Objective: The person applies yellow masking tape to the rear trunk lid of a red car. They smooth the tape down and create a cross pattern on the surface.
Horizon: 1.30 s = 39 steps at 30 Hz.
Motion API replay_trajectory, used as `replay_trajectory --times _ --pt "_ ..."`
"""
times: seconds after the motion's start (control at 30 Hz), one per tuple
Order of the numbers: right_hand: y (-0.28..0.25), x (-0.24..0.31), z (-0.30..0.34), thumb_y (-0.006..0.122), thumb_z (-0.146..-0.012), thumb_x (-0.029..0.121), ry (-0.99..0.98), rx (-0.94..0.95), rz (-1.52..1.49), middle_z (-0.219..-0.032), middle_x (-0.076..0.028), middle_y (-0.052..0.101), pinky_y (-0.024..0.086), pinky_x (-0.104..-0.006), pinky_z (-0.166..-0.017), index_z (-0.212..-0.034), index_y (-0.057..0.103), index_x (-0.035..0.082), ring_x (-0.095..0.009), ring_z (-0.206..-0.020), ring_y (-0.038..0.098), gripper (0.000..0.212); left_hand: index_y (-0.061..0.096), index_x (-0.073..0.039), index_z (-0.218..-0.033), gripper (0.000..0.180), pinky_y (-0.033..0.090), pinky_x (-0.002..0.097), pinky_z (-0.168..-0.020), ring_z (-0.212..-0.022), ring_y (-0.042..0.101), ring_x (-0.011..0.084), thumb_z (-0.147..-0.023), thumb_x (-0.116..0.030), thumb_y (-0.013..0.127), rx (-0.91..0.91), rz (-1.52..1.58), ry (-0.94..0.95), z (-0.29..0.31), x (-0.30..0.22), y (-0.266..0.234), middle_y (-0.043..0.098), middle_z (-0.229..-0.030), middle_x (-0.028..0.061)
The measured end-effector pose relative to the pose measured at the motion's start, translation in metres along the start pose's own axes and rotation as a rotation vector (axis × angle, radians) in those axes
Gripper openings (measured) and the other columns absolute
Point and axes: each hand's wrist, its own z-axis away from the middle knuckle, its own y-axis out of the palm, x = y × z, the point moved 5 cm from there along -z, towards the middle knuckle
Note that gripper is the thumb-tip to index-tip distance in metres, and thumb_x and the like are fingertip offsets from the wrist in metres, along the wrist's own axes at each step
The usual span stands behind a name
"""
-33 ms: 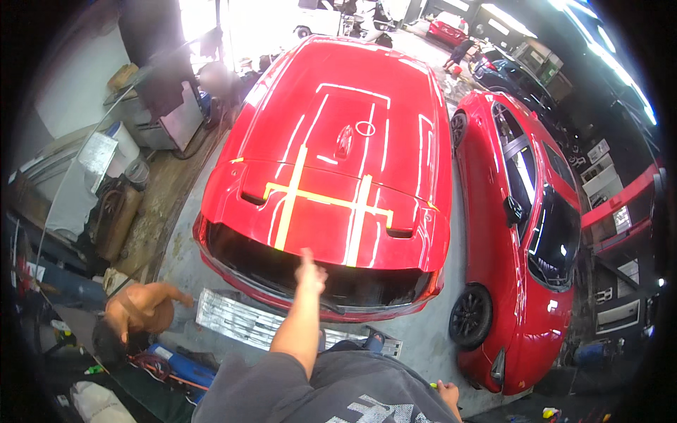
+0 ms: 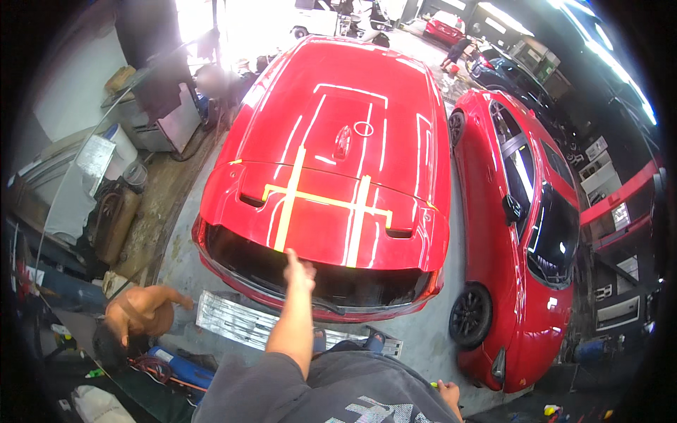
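A red car (image 2: 338,70) stands before me, seen over its roof and rear spoiler. Strips of yellow tape (image 2: 289,204) cross the spoiler, two lengthwise and one crosswise with bent ends. My left hand (image 2: 300,273) is stretched out near the lower end of the left strip, one finger pointing forward and the others loosely bent. It appears empty; whether its fingertip touches the car I cannot tell. Low on the right, my right hand (image 2: 448,393) is closed beside my shirt. A small yellow-green bit shows at its fingers, mostly hidden.
A metal plank platform (image 2: 233,315) lies behind the car, by my feet. At left a person (image 2: 144,310) bends down near a blue object (image 2: 180,365). A second red car (image 2: 508,240) is parked close on the right. Cylinders and a metal cabinet line the left wall.
My left hand has shifted slightly left, closer to the end of the left tape strip. The right hand has stayed in place.
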Motion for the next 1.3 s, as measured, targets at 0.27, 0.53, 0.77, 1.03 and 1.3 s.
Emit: replay_trajectory --times 0.27,0.53,0.77,1.03,1.3 --pt "0.015 -0.003 0.035 0.081 -0.086 0.05 0.075 0.123 0.031 -0.095 -0.024 0.077 0.057 -0.0468 -0.087 -0.093 0.078 0.001 -0.039 -0.094 0.075 0.049 0.062 0.0 -0.134 0.037 0.059 0.0466 -0.093 -0.1 0.076 0.0282 -0.11 -0.028 0.061 -0.077 -0.11 0.217 -0.011 -0.08 -0.027 0.073 -0.115 0.0135" --pt "-0.003 0.037 0.011 0.075 -0.087 0.059 0.0 0.061 0.202 -0.102 -0.025 0.077 0.057 -0.0499 -0.091 -0.103 0.077 0.003 -0.044 -0.102 0.073 0.058 0.058 -0.002 -0.138 0.043 0.055 0.0527 -0.107 -0.122 0.068 0.0369 -0.107 -0.031 0.067 0.145 0.069 0.189 -0.029 -0.073 -0.042 0.07 -0.127 0.0143" --pt "-0.046 0.121 0.011 0.073 -0.089 0.059 -0.08 0.033 0.163 -0.102 -0.026 0.077 0.057 -0.0516 -0.09 -0.104 0.077 0.005 -0.045 -0.101 0.073 0.056 0.055 -0.001 -0.142 0.045 0.054 0.0503 -0.108 -0.119 0.068 0.0332 -0.108 -0.03 0.066 0.115 0.04 0.216 -0.022 -0.083 -0.038 0.068 -0.131 0.0156" --pt "-0.038 0.066 0.05 0.074 -0.091 0.054 0.083 0.075 0.025 -0.108 -0.026 0.075 0.055 -0.0483 -0.093 -0.109 0.073 0.006 -0.044 -0.11 0.071 0.052 0.065 -0.011 -0.118 0.043 0.053 0.0289 -0.067 -0.083 0.069 0.0172 -0.102 -0.051 0.07 -0.125 -0.382 0.22 0.018 -0.05 -0.055 0.071 -0.1 0.0057" --pt "0.054 -0.108 0.175 0.075 -0.091 0.024 0.341 0.117 -0.096 -0.118 -0.027 0.073 0.054 -0.0467 -0.1 -0.146 0.052 0.009 -0.042 -0.114 0.07 0.062 0.068 -0.012 -0.114 0.019 0.056 0.0314 -0.063 -0.08 0.071 0.0192 -0.103 -0.028 0.069 0.387 -0.984 -0.363 0.097 0.113 -0.056 0.074 -0.097 0.0064"
